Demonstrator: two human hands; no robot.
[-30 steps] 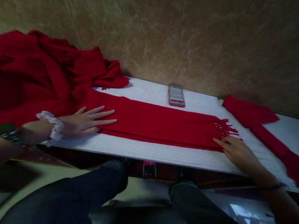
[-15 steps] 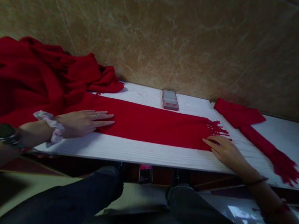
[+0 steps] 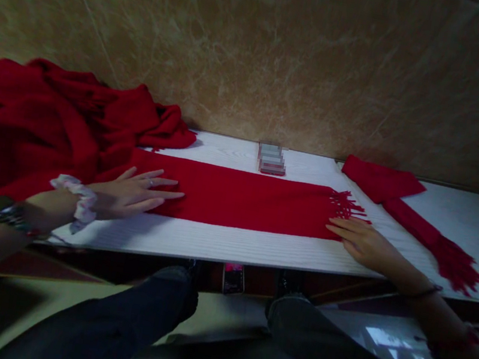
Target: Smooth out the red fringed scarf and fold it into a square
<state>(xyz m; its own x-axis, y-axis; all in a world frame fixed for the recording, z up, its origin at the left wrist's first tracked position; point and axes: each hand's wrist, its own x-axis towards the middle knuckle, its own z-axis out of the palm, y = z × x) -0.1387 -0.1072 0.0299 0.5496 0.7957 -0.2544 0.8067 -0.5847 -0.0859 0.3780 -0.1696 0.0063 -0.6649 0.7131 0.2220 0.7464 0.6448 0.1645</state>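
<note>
A long white wood-grain counter (image 3: 211, 243) is running left to right, its far side meeting a brown marbled stone wall (image 3: 259, 55). Below its near edge, a pale glossy floor (image 3: 227, 317) is showing around two legs in dark trousers (image 3: 123, 307).

Three bodies of red cloth are lying on the counter: one flat red fringed scarf (image 3: 241, 198) stretching across the middle, one rumpled red cloth heap (image 3: 39, 123) filling the left, and one narrow folded red scarf with a tassel end (image 3: 414, 222) slanting on the right. One small grey-and-red rectangular object (image 3: 272, 159), its face pixelated, is sitting beyond the flat scarf.

Two hands are touching the flat scarf. The left hand (image 3: 135, 190), wearing a ring, is resting palm down near the heap, its fingers spreading wide. The right hand (image 3: 353, 237) is resting at the near right corner beside the fringe, its fingers lying close together; whether they are pinching the cloth, I cannot tell.

The flat scarf's near edge is running almost straight, with a white strip showing between it and the counter's edge. White surface is also showing on either side of the rectangular object and beyond the slanting scarf.
</note>
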